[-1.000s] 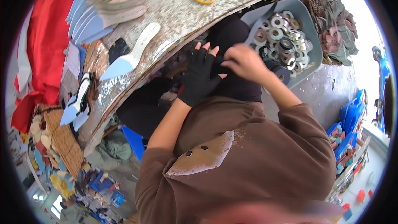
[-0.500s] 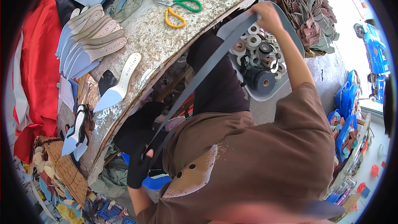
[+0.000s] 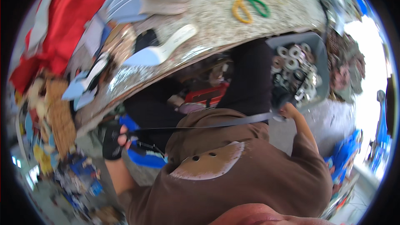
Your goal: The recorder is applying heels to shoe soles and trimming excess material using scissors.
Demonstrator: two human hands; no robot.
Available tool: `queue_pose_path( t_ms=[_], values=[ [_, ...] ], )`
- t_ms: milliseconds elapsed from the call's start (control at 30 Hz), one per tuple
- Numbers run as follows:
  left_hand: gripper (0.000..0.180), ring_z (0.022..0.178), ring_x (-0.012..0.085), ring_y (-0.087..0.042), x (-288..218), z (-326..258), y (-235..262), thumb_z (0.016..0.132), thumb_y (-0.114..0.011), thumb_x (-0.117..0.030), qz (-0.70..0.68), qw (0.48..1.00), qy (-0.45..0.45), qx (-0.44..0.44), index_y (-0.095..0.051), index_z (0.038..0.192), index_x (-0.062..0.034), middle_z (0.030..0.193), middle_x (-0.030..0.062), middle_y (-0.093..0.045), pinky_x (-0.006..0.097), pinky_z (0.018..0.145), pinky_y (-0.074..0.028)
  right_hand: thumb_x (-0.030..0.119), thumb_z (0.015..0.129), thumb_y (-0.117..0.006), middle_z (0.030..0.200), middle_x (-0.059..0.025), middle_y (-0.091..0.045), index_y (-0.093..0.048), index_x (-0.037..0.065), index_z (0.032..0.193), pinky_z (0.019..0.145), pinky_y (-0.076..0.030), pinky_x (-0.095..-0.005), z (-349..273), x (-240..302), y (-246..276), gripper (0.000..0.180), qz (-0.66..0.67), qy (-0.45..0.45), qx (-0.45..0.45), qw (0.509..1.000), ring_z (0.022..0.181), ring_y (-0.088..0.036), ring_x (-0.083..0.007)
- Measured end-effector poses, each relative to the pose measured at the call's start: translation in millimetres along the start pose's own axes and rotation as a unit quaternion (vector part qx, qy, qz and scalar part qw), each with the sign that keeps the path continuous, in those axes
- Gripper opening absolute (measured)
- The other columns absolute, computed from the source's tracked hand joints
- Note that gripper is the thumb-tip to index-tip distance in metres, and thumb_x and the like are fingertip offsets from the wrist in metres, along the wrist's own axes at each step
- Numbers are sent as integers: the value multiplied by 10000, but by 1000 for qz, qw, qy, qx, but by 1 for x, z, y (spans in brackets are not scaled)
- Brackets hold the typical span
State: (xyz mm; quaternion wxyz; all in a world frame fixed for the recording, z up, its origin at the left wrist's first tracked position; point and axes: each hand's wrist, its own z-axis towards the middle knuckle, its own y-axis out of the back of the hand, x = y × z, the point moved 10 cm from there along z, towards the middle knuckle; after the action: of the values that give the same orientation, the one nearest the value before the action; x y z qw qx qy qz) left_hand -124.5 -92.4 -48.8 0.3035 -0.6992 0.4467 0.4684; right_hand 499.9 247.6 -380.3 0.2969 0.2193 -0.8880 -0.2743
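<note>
Strap (image 3: pixel 208 123) now runs taut and level across our lap, below the bench (image 3: pixel 216 25); earlier it slanted upward. Left hand (image 3: pixel 113 141), gloved, and right hand (image 3: pixel 288 110) each close fingers around an end.

You have no clear label, sign or screen in view, only a blurred heap of small blue and yellow packages (image 3: pixel 77 175) on the floor at your lower left, well apart from the table (image 3: pixel 216 21), their shapes too smeared to tell.
</note>
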Motion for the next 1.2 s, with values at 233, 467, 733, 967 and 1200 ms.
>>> queue_pose_path(
  t_ms=[233, 467, 733, 967, 1200],
  values=[
    [230, 486, 62, -465, -5, 52, -73, 893, -674, -206, -57, 993, 58, 85, -592, 838, 2, 597, 21, -525, 211, 451, -337, -59, 691, -701, 1400, -183, -511, -588, 87, 1275, 1029, -442, -440, -25, 4, 234, 613, -164, -141, -223, 950, 1240, -520, -398],
    [215, 630, 92, -577, -26, 102, -173, 921, -659, -206, 113, 975, -186, 48, -622, 912, 6, 691, 34, -593, 251, 548, -432, 169, 857, -655, 1260, -147, -629, -631, 69, 1235, 1027, -437, -402, -6, 441, 306, 391, 104, 349, -348, 864, 1198, -579, -318],
    [223, 684, 180, -609, 10, 59, -98, 843, -735, -193, 154, 983, 10, 95, -644, 942, -15, 784, 94, -626, 326, 650, -486, 295, 853, -724, 644, -125, -585, -606, 38, 730, 549, -453, -390, 45, 511, 224, 308, 138, 376, -151, 904, 614, -602, -326],
    [167, 753, 113, -589, 44, 21, -43, 848, -723, -121, 205, 974, 67, 68, -646, 948, -11, 802, 45, -630, 278, 695, -471, 138, 835, -738, 628, -115, -546, -604, 5, 759, 526, -398, -330, 49, 478, 230, 203, 186, 318, -151, 917, 548, -532, -250],
    [185, 760, 190, -644, 10, 42, -40, 841, -716, -125, 238, 966, -97, -43, -676, 979, -10, 814, 82, -674, 322, 687, -492, 154, 832, -732, 1025, -130, -622, -665, 3, 985, 732, -488, -336, 50, 491, 224, 225, 134, 367, -108, 914, 857, -625, -228]
  ],
)
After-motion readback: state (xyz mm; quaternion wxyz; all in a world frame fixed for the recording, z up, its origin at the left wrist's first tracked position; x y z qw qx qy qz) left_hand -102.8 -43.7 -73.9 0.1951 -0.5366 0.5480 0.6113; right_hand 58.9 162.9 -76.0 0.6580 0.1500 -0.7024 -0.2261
